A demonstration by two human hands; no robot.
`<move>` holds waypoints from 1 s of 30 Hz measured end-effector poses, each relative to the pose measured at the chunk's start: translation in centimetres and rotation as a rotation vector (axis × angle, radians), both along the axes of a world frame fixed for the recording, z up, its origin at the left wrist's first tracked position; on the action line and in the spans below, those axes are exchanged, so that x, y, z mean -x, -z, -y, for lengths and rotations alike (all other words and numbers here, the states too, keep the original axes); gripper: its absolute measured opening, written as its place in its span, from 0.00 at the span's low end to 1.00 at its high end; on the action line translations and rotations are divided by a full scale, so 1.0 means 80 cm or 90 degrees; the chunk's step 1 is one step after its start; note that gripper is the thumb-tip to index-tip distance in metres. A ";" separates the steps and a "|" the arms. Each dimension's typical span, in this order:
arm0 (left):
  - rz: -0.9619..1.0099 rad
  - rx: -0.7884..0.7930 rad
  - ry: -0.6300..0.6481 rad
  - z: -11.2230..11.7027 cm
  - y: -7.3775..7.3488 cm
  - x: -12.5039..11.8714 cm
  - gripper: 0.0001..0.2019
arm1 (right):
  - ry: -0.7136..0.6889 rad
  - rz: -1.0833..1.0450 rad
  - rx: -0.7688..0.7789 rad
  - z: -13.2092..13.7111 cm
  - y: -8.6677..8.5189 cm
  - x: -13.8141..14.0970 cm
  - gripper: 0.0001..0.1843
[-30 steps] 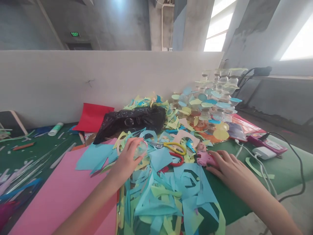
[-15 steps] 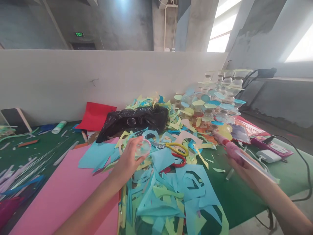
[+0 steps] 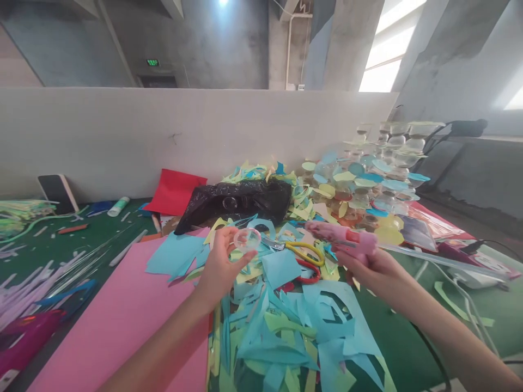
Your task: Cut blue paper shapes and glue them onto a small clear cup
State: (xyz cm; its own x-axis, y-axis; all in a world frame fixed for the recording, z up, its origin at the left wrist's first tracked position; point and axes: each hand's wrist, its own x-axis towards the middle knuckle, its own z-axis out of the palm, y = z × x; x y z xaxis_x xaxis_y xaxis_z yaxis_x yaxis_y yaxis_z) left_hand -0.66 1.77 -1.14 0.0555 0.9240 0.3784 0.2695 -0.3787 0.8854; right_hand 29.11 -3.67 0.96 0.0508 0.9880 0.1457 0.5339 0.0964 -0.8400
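My left hand (image 3: 223, 267) is closed around a small clear plastic cup (image 3: 247, 239), held on its side over the paper scraps. My right hand (image 3: 373, 269) grips a pink glue gun (image 3: 345, 235), its nozzle pointing left toward the cup and a clear glue stick jutting out to the right. The nozzle and the cup are a short way apart. Below them lie yellow-handled scissors (image 3: 300, 249) and red-handled scissors (image 3: 306, 272) on a heap of blue and yellow paper cuttings (image 3: 286, 326).
A pink paper sheet (image 3: 122, 316) covers the green table (image 3: 412, 326) at the left. Behind are a black plastic bag (image 3: 237, 201), a red sheet (image 3: 174, 190) and a stack of clear cups with paper discs (image 3: 368, 174). A phone (image 3: 59, 191) leans on the white wall. Cables and a charger lie at right.
My right hand has picked the pink glue gun up off the table and swung it left toward the cup. The left hand has kept the cup, raised slightly.
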 end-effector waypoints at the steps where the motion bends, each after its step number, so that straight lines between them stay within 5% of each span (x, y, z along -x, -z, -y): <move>1: 0.015 0.012 -0.002 0.001 0.000 0.000 0.25 | -0.045 -0.010 0.039 -0.008 -0.004 0.012 0.27; 8: 0.076 0.057 -0.026 0.002 0.003 0.005 0.26 | -0.147 -0.116 0.108 -0.052 0.011 0.075 0.25; 13: 0.069 0.060 -0.021 0.005 0.003 0.004 0.25 | -0.177 -0.126 0.112 -0.052 0.030 0.068 0.27; 21: -0.005 0.041 0.000 0.007 0.003 0.001 0.18 | -0.206 -0.107 0.087 -0.048 0.030 0.061 0.29; 30: -0.102 0.033 -0.071 0.009 0.002 0.004 0.20 | -0.204 -0.086 0.081 -0.047 0.033 0.060 0.31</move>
